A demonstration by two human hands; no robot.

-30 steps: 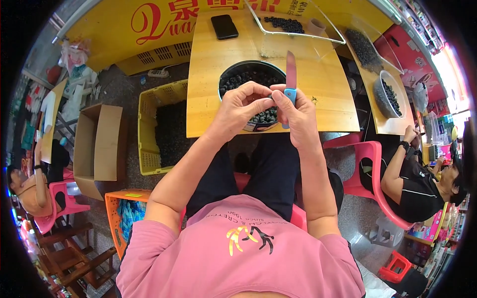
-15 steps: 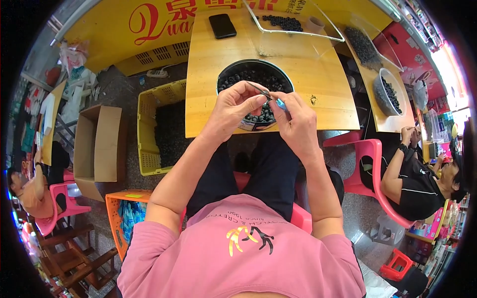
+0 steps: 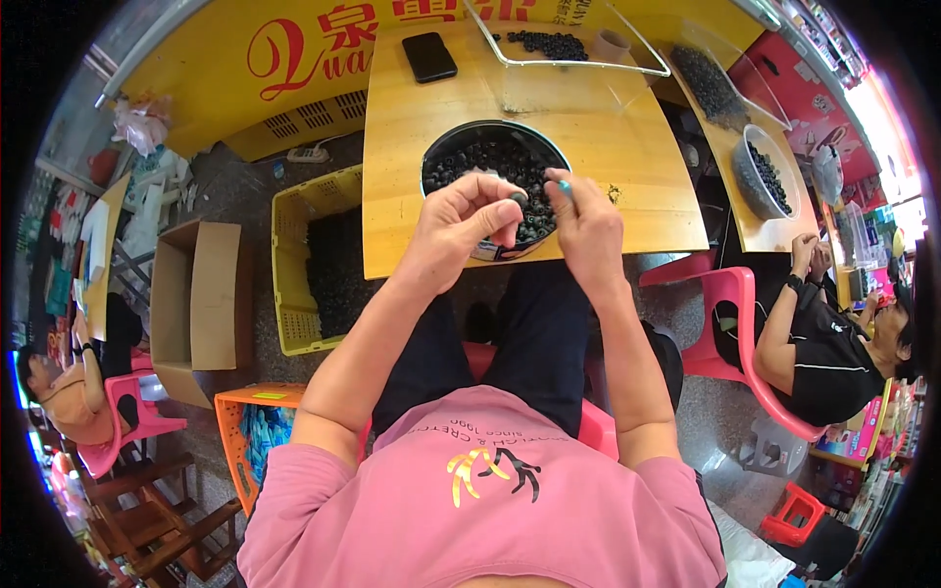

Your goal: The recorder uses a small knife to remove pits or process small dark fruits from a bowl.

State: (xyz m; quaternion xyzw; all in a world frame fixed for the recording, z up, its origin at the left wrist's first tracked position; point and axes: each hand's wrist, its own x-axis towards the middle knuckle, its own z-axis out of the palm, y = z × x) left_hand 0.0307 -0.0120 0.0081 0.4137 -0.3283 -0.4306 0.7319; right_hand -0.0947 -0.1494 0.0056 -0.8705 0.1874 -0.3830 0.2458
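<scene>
Over the round tin (image 3: pixel 563 149) on the wooden table, my left hand (image 3: pixel 453 227) pinches a small dark, rounded piece (image 3: pixel 519 198) between thumb and fingertips. Beside it, slightly apart, my right hand (image 3: pixel 591 223) is closed on a small tool (image 3: pixel 564 185) with a teal-blue part; its remaining shape is hidden by the fingers. Many similar dark, rounded pieces (image 3: pixel 490 157) fill the tin below both hands. Their exact kind is too small to make out.
A black phone (image 3: pixel 429 57) and a clear tray (image 3: pixel 578 83) with dark pieces lie at the table's far side. A yellow crate (image 3: pixel 291 265), cardboard box (image 3: pixel 221 294) and orange crate (image 3: pixel 235 441) stand left. A person (image 3: pixel 814 343) sits at right, another (image 3: pixel 74 377) at far left.
My hands have moved apart: the tool has come away from the left fingers, toward the right. The small dark piece now shows in my left fingertips.
</scene>
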